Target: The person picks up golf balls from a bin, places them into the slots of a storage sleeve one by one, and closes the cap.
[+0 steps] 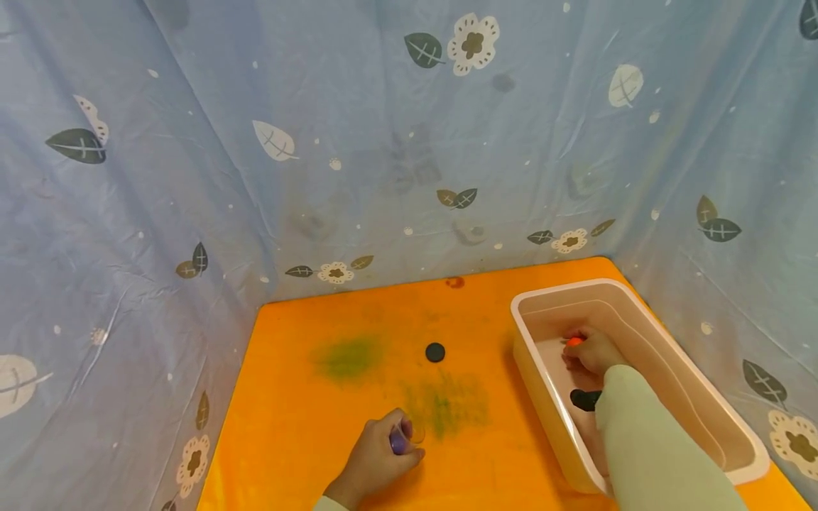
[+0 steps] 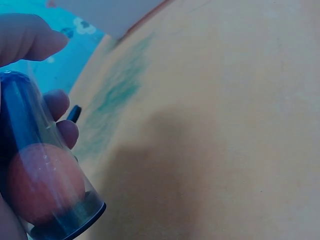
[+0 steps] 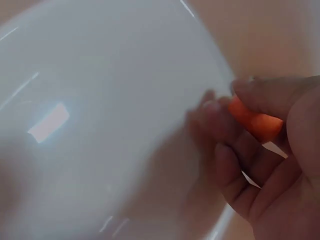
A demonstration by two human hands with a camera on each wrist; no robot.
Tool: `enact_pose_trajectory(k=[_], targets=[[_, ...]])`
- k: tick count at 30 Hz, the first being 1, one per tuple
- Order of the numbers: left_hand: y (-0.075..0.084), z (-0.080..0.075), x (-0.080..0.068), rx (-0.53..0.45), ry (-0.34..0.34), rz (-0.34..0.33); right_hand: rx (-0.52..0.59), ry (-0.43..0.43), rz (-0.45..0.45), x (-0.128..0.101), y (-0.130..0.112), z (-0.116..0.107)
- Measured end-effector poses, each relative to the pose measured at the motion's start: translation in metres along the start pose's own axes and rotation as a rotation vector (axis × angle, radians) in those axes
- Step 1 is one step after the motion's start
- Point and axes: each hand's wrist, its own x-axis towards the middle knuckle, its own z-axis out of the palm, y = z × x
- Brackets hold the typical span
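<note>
Orange ball [image 3: 252, 121] sits pinched in the right hand's [image 1: 591, 353] grip inside the white bin [image 1: 696, 397]. Left hand [image 1: 377, 458] grips a clear tube [image 2: 42, 170] holding another orange ball [image 2: 45, 182] on the orange table [image 1: 307, 426], near a black cap [image 1: 435, 352].

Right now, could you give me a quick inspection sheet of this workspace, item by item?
Surface: orange table top with green smudges.
Job's things: clear tube with an orange ball inside, held by the left hand; small orange piece inside the white bin, at the right hand's fingertips.
Clutter: black disc lying alone on the table; a dark object in the bin, too hidden to identify.
Grippers: left hand grips the tube; right hand pinches the orange piece.
Cables: nothing seen.
Surroundings: blue curtain printed with leaves and flowers.
</note>
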Motion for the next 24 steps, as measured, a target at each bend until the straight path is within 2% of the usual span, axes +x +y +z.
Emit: enact_pose_trajectory(k=[2,7,9,14,24], targets=[[0.002,0.0,0.001,0.0,0.001,0.004,-0.07,0.002,-0.033,0.001,-0.003,-0.001],[0.007,-0.002,0.002,-0.001,0.003,-0.009,-0.341,-0.031,-0.1,0.01,-0.021,-0.006],[0.008,-0.003,0.002,-0.003,0.006,-0.007,-0.372,-0.071,-0.091,0.011,-0.032,-0.006],[0.008,-0.003,0.002,-0.009,0.004,0.012,-0.307,-0.15,-0.076,0.006,-0.057,-0.007],[0.011,-0.002,0.005,-0.036,-0.017,-0.021,-0.22,-0.105,-0.101,-0.006,-0.092,-0.007]])
